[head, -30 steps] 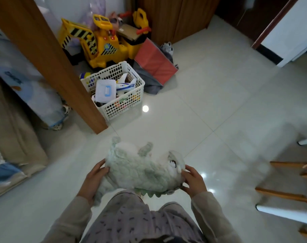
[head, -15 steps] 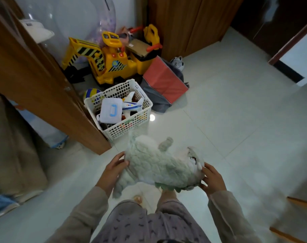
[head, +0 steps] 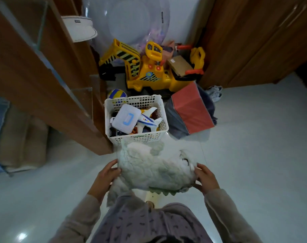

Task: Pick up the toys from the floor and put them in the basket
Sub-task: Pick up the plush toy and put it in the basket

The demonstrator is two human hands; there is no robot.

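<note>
Both my hands held the pale green plush dinosaur (head: 154,170) in the air: my left hand (head: 106,174) curled against its rump at 9 o'clock, my right hand (head: 204,178) cupped around its head at 3 o'clock, fingers bent onto the fur. It hung sideways, legs up, just short of the white basket (head: 164,118), which stood on the floor (head: 254,146) at 12 o'clock from it. Inside lay a white case (head: 125,119) and a toy plane (head: 147,121). Beyond, at 12 o'clock, stood a yellow ride-on digger (head: 149,71), with a striped ball (head: 116,93) at the basket's 11 o'clock.
</note>
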